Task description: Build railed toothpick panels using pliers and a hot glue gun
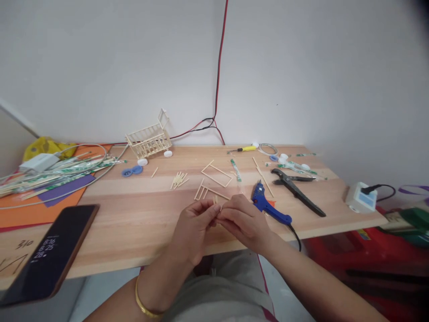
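Note:
My left hand and my right hand meet over the front of the wooden table, fingers pinched together on a short thin wooden stick held between them. Just beyond my fingers lie small glued stick frames and a larger rectangular stick frame. A blue glue gun lies right beside my right hand. A gold bangle circles my left wrist.
A stick-built miniature cart stands at the back, with blue bottle caps and loose sticks nearby. Black pliers, a yellow screwdriver and a white power adapter lie right. A phone and orange paper lie left.

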{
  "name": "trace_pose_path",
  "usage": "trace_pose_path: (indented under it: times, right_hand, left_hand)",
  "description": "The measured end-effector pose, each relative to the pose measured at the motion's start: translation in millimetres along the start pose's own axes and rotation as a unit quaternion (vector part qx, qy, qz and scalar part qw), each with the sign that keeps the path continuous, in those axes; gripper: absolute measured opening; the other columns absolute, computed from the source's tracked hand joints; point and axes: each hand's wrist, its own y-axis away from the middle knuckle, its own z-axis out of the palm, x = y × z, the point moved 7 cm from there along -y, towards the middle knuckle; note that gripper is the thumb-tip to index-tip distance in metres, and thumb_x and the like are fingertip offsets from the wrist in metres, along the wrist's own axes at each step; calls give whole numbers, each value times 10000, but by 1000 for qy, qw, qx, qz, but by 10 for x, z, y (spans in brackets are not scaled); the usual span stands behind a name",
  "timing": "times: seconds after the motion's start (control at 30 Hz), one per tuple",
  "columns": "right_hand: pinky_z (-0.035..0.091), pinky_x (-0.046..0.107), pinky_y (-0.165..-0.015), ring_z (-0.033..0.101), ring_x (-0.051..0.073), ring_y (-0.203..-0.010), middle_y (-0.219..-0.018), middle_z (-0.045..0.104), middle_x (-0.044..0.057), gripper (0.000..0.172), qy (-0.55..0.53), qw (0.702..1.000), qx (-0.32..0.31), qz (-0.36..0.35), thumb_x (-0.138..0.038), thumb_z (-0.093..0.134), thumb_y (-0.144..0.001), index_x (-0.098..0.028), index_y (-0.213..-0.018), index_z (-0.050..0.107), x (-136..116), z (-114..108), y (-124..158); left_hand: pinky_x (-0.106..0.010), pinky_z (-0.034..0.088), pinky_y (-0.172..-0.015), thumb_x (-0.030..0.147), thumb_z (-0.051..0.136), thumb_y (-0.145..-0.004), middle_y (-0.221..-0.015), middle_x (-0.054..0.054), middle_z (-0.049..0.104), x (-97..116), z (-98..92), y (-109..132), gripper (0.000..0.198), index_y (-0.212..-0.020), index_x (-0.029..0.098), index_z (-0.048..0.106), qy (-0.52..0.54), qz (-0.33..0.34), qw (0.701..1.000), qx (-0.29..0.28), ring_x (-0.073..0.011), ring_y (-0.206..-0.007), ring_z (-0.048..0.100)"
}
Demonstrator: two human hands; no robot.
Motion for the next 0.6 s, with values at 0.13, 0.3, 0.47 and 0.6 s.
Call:
trace_pose_path:
  times: [0.13,0.3,0.47,0.6]
  right_hand:
    - [462,285,-729,586,153,-811,-867,666,45,57,-68,994,-65,62,-209,595,-872,-203,-916,631,69,34,-20]
    - [454,235,-637,561,118,-694,-764,628,8,178,-216,923,-80,307,-359,657,-817,-185,-835,627,398,46,5]
    - [432,232,-638,543,110,-701,-774,608,0,173,-336,859,-104,372,-342,648,-811,-179,-865,630,515,208,-17]
    - [384,219,-587,488,93,-637,-696,569,-20,102,-295,879,-118,357,-273,623,-811,-172,-794,623,503,225,-97]
  left_hand:
    - [-199,353,-561,310,755,-666,-624,26,540,16,-44,-3,225,-671,137,610,-30,-5,999,-17,-71,-575,449]
    - [-211,357,-585,301,707,-708,-625,24,562,192,-113,5,162,-700,146,659,-196,96,976,-5,-96,-608,466]
    - [-228,391,-621,330,630,-795,-716,-4,647,306,-74,-2,174,-780,167,691,-361,185,914,-24,-132,-679,547]
    - [-231,402,-653,288,586,-831,-730,-3,665,405,-55,2,153,-792,180,687,-452,254,855,-21,-131,-694,574]
